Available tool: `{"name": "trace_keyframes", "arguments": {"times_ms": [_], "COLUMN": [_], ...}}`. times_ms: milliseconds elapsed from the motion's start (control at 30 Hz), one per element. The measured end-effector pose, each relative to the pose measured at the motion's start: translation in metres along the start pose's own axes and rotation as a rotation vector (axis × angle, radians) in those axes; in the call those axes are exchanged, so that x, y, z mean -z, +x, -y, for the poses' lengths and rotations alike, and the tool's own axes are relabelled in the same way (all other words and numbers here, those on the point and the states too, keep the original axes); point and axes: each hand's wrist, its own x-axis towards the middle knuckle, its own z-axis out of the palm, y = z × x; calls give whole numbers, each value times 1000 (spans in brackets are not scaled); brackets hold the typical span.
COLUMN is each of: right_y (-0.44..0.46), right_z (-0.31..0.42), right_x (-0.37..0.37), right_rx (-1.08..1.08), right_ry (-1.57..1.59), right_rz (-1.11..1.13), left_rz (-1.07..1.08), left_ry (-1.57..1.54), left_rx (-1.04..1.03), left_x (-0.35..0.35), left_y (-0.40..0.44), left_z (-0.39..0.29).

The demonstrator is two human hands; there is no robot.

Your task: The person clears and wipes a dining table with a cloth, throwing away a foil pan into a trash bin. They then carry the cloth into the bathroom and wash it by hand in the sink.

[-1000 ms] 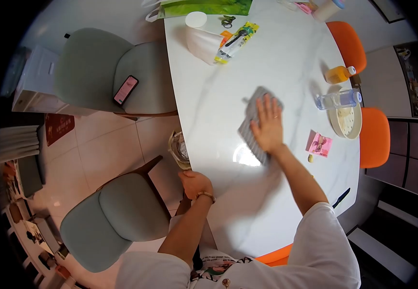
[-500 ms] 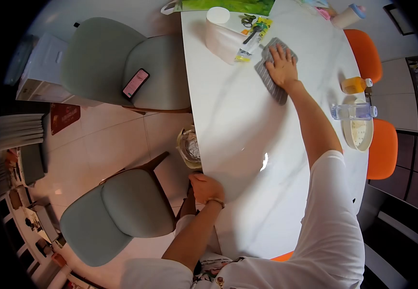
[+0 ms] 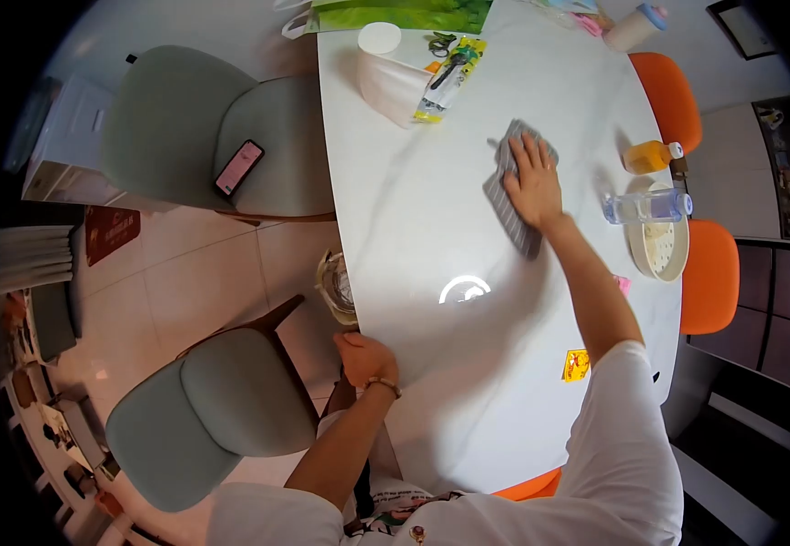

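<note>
My right hand lies flat with stretched fingers on a grey striped cloth, pressing it against the white table. Part of the cloth is hidden under the palm. At the table's left edge, my left hand is closed, with a bracelet at the wrist; whatever may be inside its curled fingers is hidden. Just beyond it, a bin with a liner stands beside the table. A yellow packet lies near my right sleeve.
At the far end are a white container, a yellow-edged packet, scissors and a green bag. To the right are an orange drink bottle, a clear bottle and an oval basket. A phone rests on a grey chair.
My right hand and the cloth have come down the table, away from the white container. The yellow packet, hidden before, now shows. My left hand stays at the edge; the whole view has shifted slightly.
</note>
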Motion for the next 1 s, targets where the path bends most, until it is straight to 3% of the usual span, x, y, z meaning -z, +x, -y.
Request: {"name": "trace_keyframes", "arguments": {"times_ms": [233, 500, 567, 800, 1000], "right_y": [113, 25, -3, 71, 104], "right_z": [35, 49, 53, 11, 41], "right_x": [-11, 7, 10, -16, -10], "right_rx": [-121, 27, 36, -83, -64], "right_ry": [-24, 37, 16, -25, -4], "right_rz": [126, 153, 57, -7, -44], "left_rz": [-74, -61, -70, -48, -25], "left_ry": [-1, 52, -14, -50, -51], "left_rx": [-38, -22, -36, -45, -65], "left_x": [-17, -9, -3, 4, -1], "left_y": [7, 4, -1, -3, -2], "left_z": [15, 7, 2, -1, 4]}}
